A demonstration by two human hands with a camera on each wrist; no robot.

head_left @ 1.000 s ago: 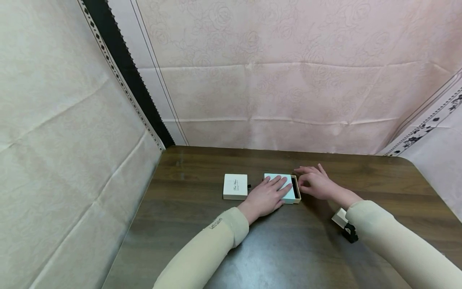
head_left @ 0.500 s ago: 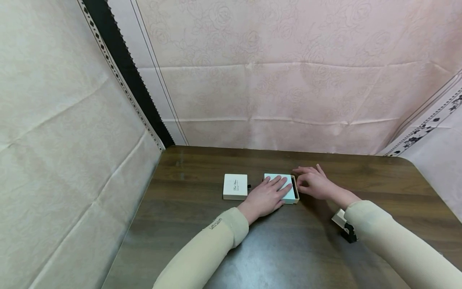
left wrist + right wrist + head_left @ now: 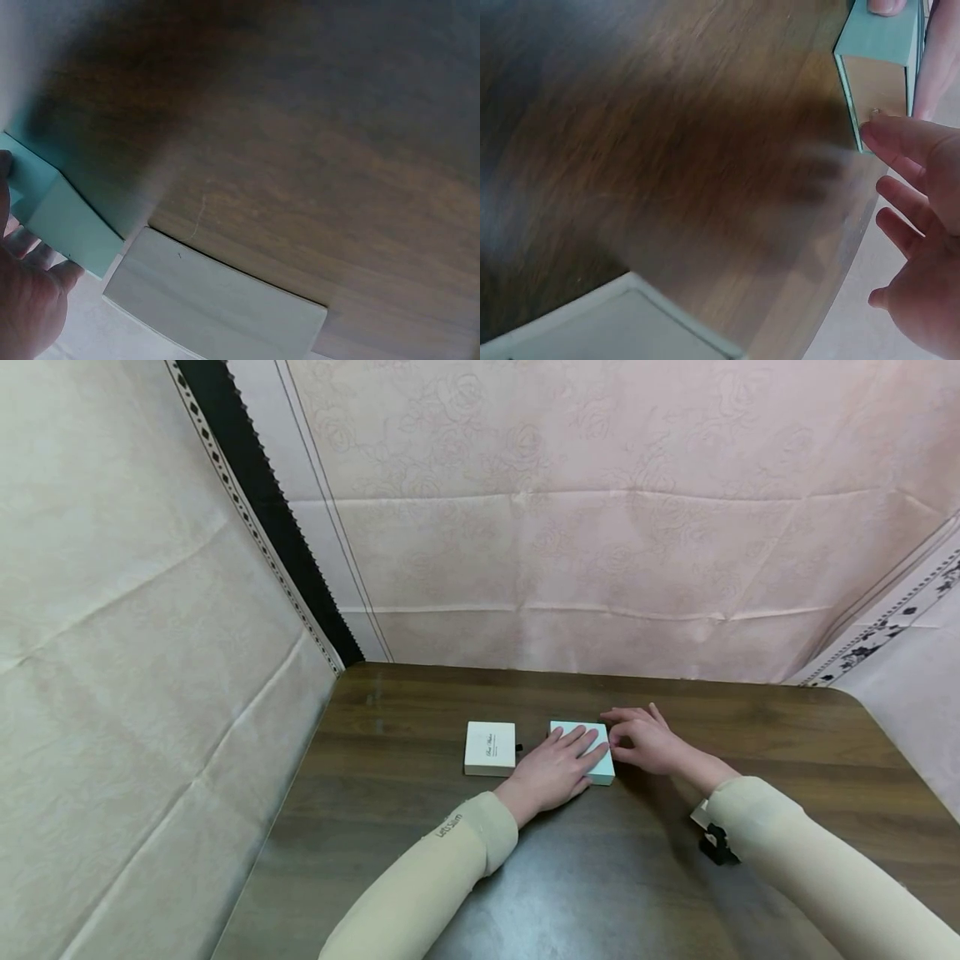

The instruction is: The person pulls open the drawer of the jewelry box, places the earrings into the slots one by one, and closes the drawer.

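Note:
A light blue drawer-style box (image 3: 602, 767) lies on the table under my left hand (image 3: 551, 770), which rests on its top with the fingers spread straight. In the left wrist view, fingers overlap the blue box (image 3: 71, 225). My right hand (image 3: 647, 740) is at the box's right end, thumb and index finger close together. The right wrist view shows those fingertips against the tan tray end (image 3: 877, 82), which sits about level with the blue sleeve's edge. To the left lies a white box (image 3: 490, 745) with dark print and a small black tab.
The brown wooden table (image 3: 585, 877) carries everything. A pale box (image 3: 700, 815) lies partly hidden beneath the right forearm, beside a black wrist device (image 3: 718, 846). Pale patterned cloth (image 3: 570, 543) hangs behind the table's far edge and at the left.
The right hand has moved left, and the tray that stuck out of the blue box's right end has slid inside the sleeve. The left hand has stayed in place.

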